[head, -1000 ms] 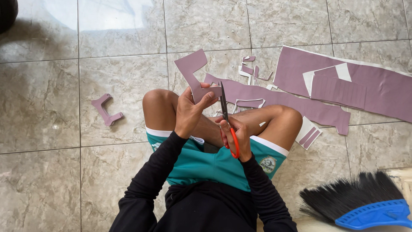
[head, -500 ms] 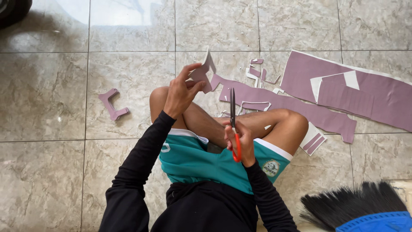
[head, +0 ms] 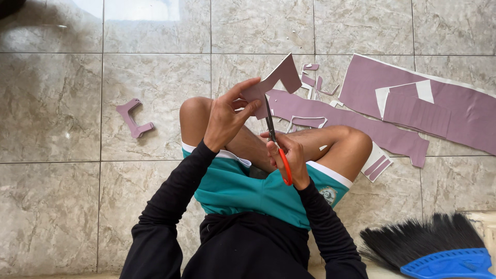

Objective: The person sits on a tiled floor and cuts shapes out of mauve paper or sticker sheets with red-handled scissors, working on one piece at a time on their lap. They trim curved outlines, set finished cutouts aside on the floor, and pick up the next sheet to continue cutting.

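Note:
I sit cross-legged on a tiled floor. My left hand (head: 226, 120) pinches a mauve paper cut-out (head: 279, 78) and holds it up above my knees. My right hand (head: 287, 157) grips orange-handled scissors (head: 274, 135). Their dark blades point up and meet the lower edge of the cut-out. Both arms wear black sleeves, and teal shorts cover my lap.
A large mauve paper sheet (head: 444, 106) with cut-out gaps lies on the floor at the right, and a long strip (head: 351, 120) runs behind my knees. Small scraps (head: 311, 77) lie near it. A finished bracket-shaped piece (head: 133, 118) rests at left. A black-bristled broom with a blue head (head: 439, 250) sits lower right.
My left hand has turned the paper piece and lifted it further right, and the scissors' blades have come up to its edge. The view has shifted slightly.

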A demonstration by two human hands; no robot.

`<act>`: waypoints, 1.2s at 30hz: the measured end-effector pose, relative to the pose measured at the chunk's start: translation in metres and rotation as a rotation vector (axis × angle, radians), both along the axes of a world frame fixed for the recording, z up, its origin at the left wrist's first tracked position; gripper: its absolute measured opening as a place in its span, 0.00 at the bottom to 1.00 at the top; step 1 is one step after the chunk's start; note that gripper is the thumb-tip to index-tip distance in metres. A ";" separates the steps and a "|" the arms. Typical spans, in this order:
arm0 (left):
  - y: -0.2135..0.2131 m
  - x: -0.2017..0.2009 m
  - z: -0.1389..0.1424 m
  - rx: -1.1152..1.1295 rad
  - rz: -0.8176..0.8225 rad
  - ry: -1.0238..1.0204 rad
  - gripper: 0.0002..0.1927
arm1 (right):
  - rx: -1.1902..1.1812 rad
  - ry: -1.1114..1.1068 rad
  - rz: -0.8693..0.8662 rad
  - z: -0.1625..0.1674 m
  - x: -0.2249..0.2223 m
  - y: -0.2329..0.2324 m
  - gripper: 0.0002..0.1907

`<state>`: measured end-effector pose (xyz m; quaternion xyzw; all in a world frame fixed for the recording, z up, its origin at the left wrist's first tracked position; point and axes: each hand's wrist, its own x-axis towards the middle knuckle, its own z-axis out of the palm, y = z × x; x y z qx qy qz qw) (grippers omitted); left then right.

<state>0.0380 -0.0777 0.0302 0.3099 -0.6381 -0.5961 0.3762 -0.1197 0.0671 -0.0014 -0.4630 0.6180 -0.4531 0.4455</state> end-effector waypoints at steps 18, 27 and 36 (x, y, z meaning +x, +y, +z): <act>0.001 0.001 -0.001 0.060 -0.037 0.024 0.22 | 0.048 0.029 -0.109 -0.012 0.004 0.006 0.20; 0.012 0.000 0.001 0.045 0.002 -0.060 0.13 | 0.012 -0.186 0.011 0.001 0.001 0.002 0.18; 0.022 -0.001 0.010 0.114 -0.047 0.001 0.12 | -0.006 -0.341 0.076 0.013 -0.006 0.001 0.18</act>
